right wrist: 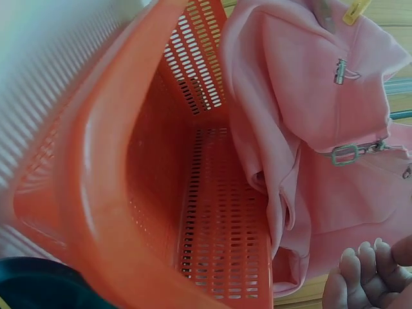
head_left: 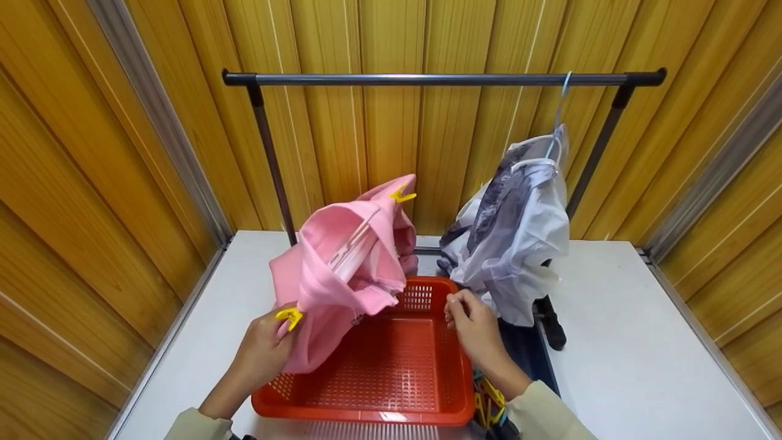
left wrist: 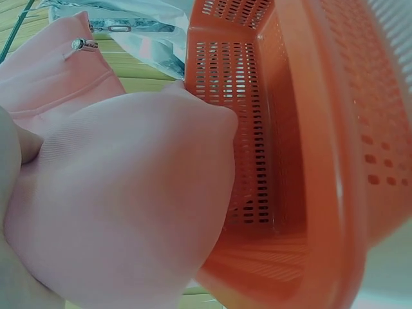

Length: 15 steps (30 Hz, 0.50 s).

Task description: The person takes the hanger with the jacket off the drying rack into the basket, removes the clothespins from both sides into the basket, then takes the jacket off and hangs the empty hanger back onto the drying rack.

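My left hand point(head_left: 266, 339) grips a pink zip-up garment point(head_left: 317, 275) at its left side, beside a yellow clothespin point(head_left: 291, 317). Another yellow clothespin point(head_left: 403, 194) is clipped on the garment's upper part. A pale thin bar point(head_left: 354, 241), possibly a hanger, shows inside its opening. In the right wrist view, a metal zipper pull point(right wrist: 346, 154) hangs at the garment's edge. My right hand point(head_left: 473, 321) is near the right rim of a red plastic basket point(head_left: 366, 417), apart from the garment, with fingers loosely bent and nothing visible in them.
A dark metal clothes rack point(head_left: 415, 79) spans the back. White and grey clothing point(head_left: 525, 226) hangs at its right on a light blue hanger point(head_left: 565, 98). Several coloured clothespins point(head_left: 487, 403) lie right of the basket on the white table point(head_left: 623, 354). Wood-patterned walls point(head_left: 391, 36) surround it.
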Available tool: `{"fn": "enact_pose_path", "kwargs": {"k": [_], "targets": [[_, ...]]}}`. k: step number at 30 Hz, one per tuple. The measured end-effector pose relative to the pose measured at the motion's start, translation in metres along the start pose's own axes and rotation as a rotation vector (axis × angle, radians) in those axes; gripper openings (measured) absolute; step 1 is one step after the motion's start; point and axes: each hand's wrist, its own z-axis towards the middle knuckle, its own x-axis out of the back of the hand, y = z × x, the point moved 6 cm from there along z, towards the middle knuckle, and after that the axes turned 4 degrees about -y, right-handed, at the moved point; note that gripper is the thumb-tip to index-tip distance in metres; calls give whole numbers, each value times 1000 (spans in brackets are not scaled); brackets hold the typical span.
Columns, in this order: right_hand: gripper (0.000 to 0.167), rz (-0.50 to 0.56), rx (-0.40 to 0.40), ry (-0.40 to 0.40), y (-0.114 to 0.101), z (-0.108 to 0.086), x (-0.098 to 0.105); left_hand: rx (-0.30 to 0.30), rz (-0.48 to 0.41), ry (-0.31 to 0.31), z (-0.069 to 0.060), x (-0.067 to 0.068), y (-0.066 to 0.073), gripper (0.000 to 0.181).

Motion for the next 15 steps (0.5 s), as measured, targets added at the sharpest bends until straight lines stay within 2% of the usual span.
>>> {"fn": "enact_pose_path", "kwargs": {"k": [7,15], "targets": [[31,24,-13,-21,-37,-8,1,-10,-2,-3,-2,-4,-3,23],[34,14,24,-22,-55,-5,0,-12,26,-16,-4,-8,-5,27]]}}
